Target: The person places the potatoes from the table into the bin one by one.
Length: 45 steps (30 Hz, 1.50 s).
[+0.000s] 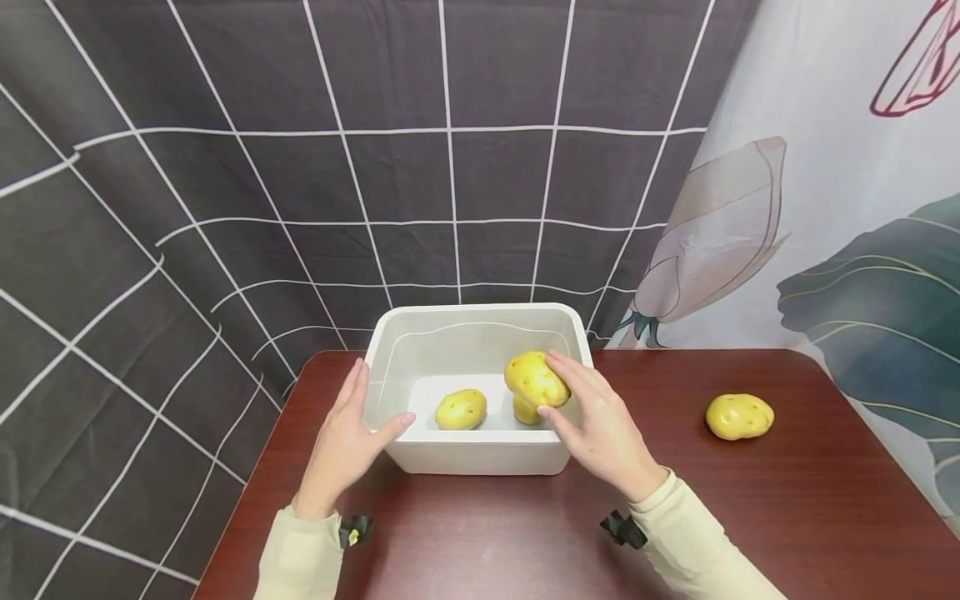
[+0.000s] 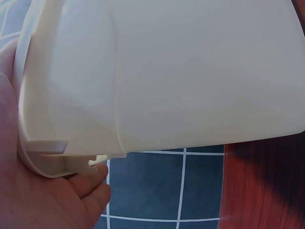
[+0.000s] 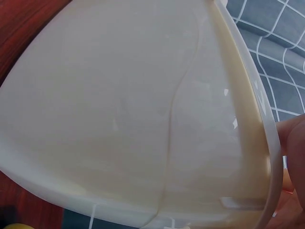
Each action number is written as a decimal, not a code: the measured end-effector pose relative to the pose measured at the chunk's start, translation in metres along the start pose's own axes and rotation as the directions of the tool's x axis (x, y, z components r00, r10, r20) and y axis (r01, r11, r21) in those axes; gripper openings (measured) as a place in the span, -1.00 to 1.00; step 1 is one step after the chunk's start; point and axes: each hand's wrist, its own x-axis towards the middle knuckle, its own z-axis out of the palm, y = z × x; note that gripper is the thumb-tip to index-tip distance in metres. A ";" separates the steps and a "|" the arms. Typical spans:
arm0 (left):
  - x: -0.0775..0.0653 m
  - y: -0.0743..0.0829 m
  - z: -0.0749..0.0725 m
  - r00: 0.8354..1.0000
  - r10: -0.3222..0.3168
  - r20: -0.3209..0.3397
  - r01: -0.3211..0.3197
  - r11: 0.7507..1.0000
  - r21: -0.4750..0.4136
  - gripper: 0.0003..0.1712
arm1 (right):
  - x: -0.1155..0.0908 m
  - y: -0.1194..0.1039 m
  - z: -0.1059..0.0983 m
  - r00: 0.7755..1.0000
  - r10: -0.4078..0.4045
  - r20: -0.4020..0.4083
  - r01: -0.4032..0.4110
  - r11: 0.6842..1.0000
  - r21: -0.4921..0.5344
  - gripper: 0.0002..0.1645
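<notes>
A white plastic bin (image 1: 480, 457) stands at the table's far edge. My left hand (image 1: 347, 442) holds its near left corner, thumb over the front rim and fingers along the outside of the left rim. In the left wrist view, fingertips (image 2: 95, 183) show beside the rim lip. My right hand (image 1: 603, 421) grips a yellow potato (image 1: 534, 377) between thumb and fingers, over the bin's right part. Another potato (image 1: 525, 412) lies below it in the bin, partly hidden. One more potato (image 1: 461, 409) rests on the bin floor toward the left.
To the right, a potato (image 1: 739, 417) lies on the dark red wooden table (image 1: 480, 542). Behind the bin hangs a dark cloth (image 1: 397, 183) with a white grid, and a printed white cloth (image 1: 750, 317) hangs at the right.
</notes>
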 end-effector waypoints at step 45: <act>0.000 0.001 0.000 1.000 -0.004 0.009 0.004 1.000 0.017 0.23 | -0.008 0.011 -0.023 0.994 0.020 -0.105 -0.023 0.999 -0.033 -0.44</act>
